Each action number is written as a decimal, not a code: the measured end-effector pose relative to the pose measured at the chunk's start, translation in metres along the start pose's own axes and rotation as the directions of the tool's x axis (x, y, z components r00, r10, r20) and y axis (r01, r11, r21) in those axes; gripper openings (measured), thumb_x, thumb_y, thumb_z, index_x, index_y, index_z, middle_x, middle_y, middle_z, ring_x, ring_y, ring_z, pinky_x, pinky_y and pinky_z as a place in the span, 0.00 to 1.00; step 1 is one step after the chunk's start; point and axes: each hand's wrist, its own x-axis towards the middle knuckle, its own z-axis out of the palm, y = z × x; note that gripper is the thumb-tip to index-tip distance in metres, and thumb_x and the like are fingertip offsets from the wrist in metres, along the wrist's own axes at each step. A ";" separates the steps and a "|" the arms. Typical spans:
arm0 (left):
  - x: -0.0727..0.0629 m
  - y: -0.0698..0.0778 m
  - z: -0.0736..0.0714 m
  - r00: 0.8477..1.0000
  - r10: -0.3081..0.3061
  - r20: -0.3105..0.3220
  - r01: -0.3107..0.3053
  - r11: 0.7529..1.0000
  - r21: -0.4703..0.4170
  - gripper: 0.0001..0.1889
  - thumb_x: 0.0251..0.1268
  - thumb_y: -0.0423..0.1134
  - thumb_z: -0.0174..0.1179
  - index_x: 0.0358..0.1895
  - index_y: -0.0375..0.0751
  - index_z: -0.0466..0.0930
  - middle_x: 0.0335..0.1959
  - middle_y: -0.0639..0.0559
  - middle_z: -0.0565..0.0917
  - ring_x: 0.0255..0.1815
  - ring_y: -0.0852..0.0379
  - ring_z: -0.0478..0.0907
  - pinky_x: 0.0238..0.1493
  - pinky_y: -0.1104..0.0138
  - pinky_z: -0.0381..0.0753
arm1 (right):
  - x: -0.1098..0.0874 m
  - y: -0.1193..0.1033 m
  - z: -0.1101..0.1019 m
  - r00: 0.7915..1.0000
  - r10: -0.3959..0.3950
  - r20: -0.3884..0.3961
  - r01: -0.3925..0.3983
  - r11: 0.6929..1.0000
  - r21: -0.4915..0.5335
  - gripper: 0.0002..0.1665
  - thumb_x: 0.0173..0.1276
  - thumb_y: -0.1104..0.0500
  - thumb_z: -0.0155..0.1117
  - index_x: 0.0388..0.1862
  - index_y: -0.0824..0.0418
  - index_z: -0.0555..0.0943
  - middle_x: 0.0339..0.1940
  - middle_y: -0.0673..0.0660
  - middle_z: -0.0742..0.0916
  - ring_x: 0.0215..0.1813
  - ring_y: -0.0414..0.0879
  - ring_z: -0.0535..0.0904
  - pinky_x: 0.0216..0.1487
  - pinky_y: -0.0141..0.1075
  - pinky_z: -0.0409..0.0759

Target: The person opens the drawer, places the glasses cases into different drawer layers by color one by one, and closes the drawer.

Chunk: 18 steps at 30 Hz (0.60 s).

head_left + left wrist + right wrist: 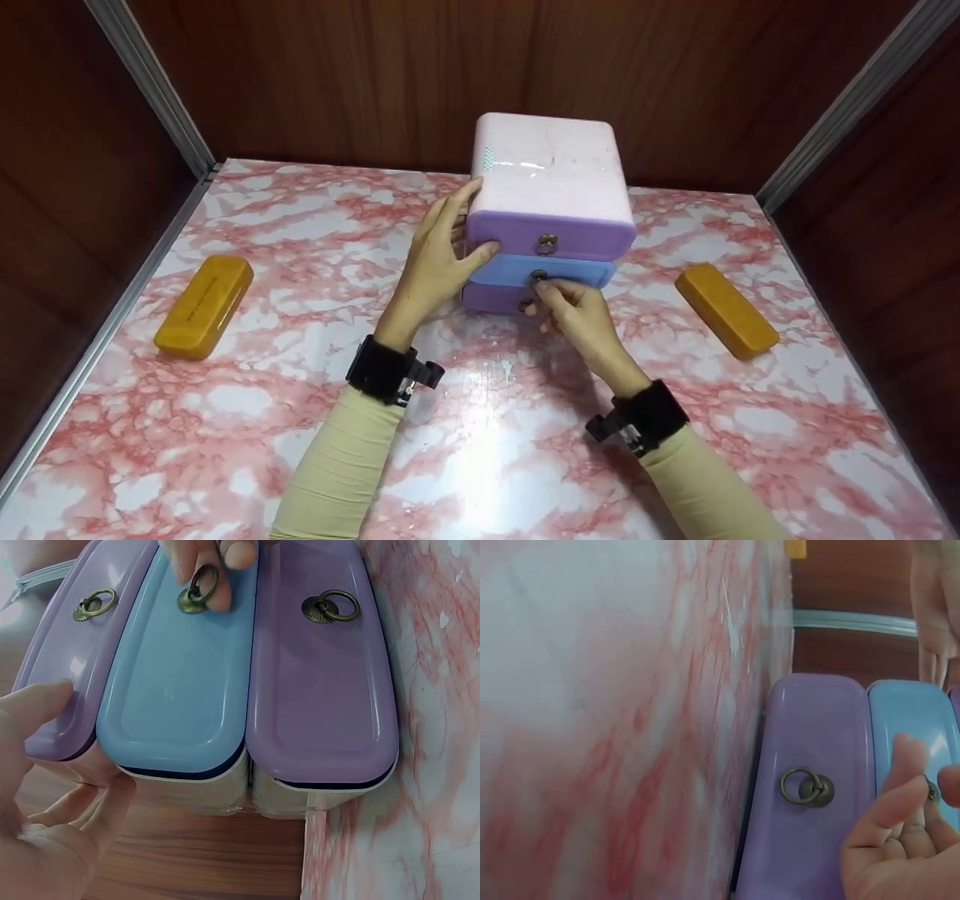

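A small drawer cabinet (551, 165) with a pale pink top stands towards the back. Its fronts are a purple top drawer (589, 238), a blue middle drawer (165, 682) and a purple bottom drawer (322, 697), each with a bronze ring pull. My left hand (435, 259) rests against the cabinet's left side, fingers stretched along it and thumb on the top drawer's front. With thumb and fingers, my right hand (585, 319) holds the blue drawer's ring pull (191, 604). The bottom drawer's ring pull (802, 787) is in view below that hand.
Two yellow-brown oblong cases lie on the marbled table (300, 375): a left case (206, 307) and a right case (727, 311). Dark wood panels (337, 82) with metal edge strips enclose the back and sides.
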 end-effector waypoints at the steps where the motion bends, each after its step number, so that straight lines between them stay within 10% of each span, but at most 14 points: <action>1: 0.000 0.000 0.000 1.000 -0.003 0.003 0.003 1.000 -0.002 0.43 0.68 0.40 0.75 0.84 0.56 0.63 0.72 0.44 0.72 0.67 0.52 0.78 0.67 0.65 0.81 | -0.002 0.000 -0.003 1.000 -0.004 0.002 0.004 1.000 -0.022 0.18 0.80 0.52 0.64 0.54 0.63 0.90 0.33 0.58 0.92 0.24 0.47 0.83 0.27 0.38 0.85; 8: 0.000 -0.002 -0.001 1.000 -0.013 0.013 0.013 1.000 0.011 0.48 0.64 0.40 0.78 0.85 0.55 0.60 0.73 0.42 0.71 0.67 0.51 0.77 0.69 0.61 0.81 | -0.014 0.000 -0.020 0.998 -0.062 -0.003 0.061 0.987 -0.150 0.15 0.81 0.55 0.63 0.59 0.59 0.88 0.38 0.59 0.93 0.35 0.66 0.87 0.30 0.42 0.86; 18: -0.001 -0.010 -0.004 0.996 -0.071 0.057 0.072 0.997 -0.012 0.53 0.62 0.41 0.79 0.86 0.63 0.55 0.74 0.46 0.69 0.68 0.52 0.78 0.64 0.63 0.84 | -0.024 0.003 -0.035 0.993 -0.115 -0.025 0.108 0.972 -0.209 0.14 0.81 0.55 0.64 0.57 0.60 0.88 0.40 0.65 0.92 0.33 0.58 0.85 0.27 0.35 0.80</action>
